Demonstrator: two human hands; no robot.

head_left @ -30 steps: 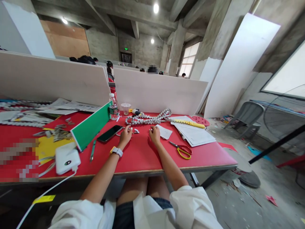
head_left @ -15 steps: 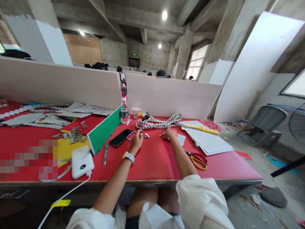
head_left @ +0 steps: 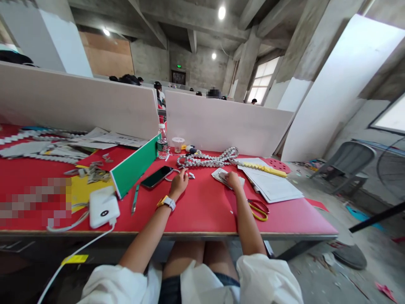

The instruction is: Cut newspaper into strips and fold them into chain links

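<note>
My left hand [head_left: 179, 184] rests on the red table with its fingers curled together. A small folded paper piece [head_left: 191, 175] lies just beside its fingertips; whatever is between the fingers is too small to make out. My right hand [head_left: 233, 180] has its fingers closed at the small paper slips [head_left: 219, 174], which lie partly under it. Behind both hands lies a long zigzag chain of folded paper [head_left: 207, 160], looped on itself. A black phone [head_left: 157, 176] with a white cable is left of my left hand. Scissors with red and yellow handles [head_left: 260, 215] lie beside my right forearm.
White sheets [head_left: 272, 185] lie at the right, with a yellow folded strip [head_left: 265, 169] across them. A green board [head_left: 136, 165] stands at the left near a water bottle [head_left: 162, 143] and plastic cup [head_left: 178, 145]. A white power bank [head_left: 103, 209] sits near the front edge.
My right hand has gone from stretched fingers to closed fingers at the paper slips, which now show more to its left. My left hand has hardly moved. The view has shifted slightly.
</note>
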